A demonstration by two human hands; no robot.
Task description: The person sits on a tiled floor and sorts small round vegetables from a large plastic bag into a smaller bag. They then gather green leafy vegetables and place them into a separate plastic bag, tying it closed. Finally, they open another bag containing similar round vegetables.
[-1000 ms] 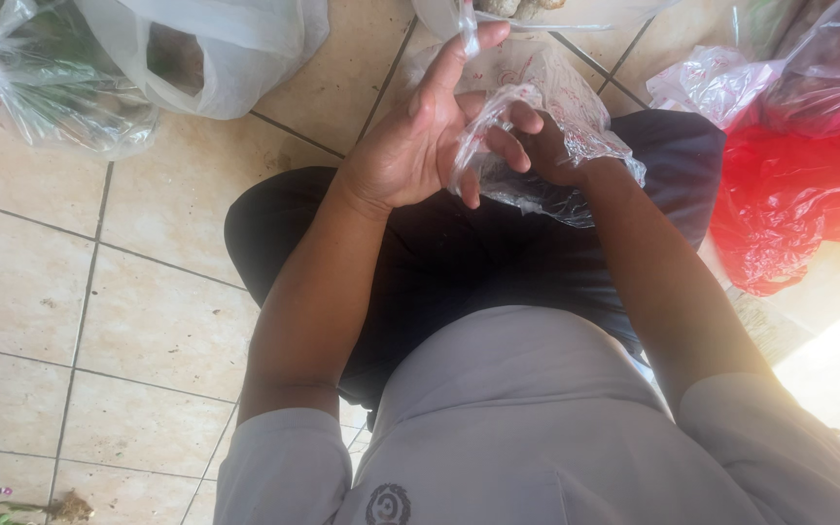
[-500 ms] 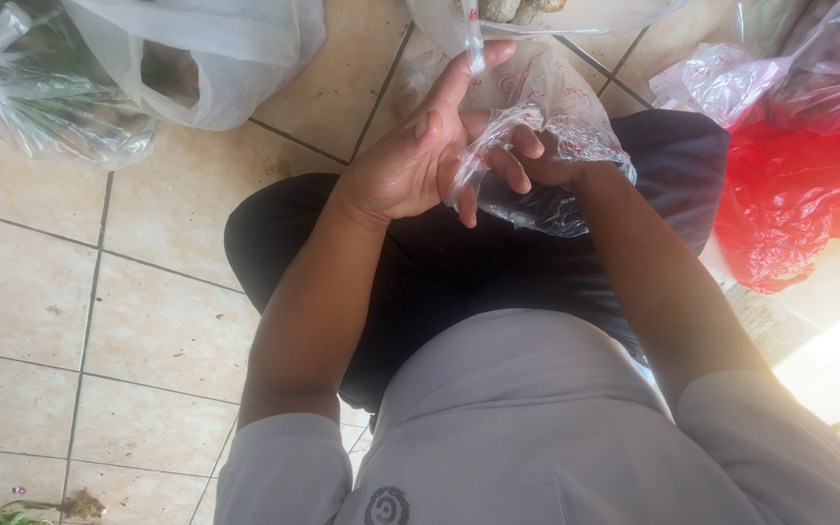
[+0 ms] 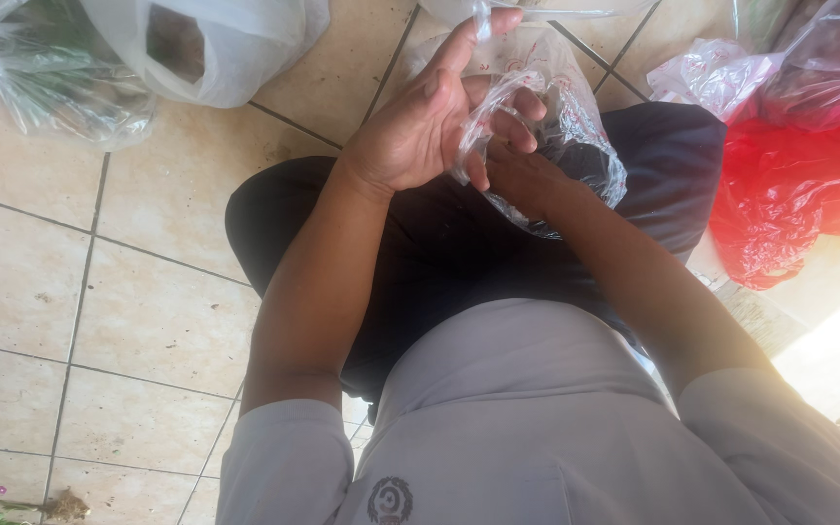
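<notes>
I sit on a tiled floor with a clear plastic bag [image 3: 576, 117] held over my dark lap. My left hand [image 3: 430, 122] is raised above my knees, fingers curled around the twisted top of the clear bag, with the index finger pointing up. My right hand [image 3: 527, 175] is pushed into the bag's mouth and is mostly hidden by the crinkled plastic and by my left hand. What the bag contains cannot be made out.
A white plastic bag [image 3: 216, 49] and a clear bag of green leaves [image 3: 41, 78] lie at the upper left. A red plastic bag [image 3: 789, 194] and pinkish clear bags [image 3: 809, 58] lie at the right. A scrap of plant debris [image 3: 60, 506] rests at the lower left.
My hands with the clear bag have stayed nearly in place; the left fingers have shifted slightly on the twisted plastic. The view has tilted a little.
</notes>
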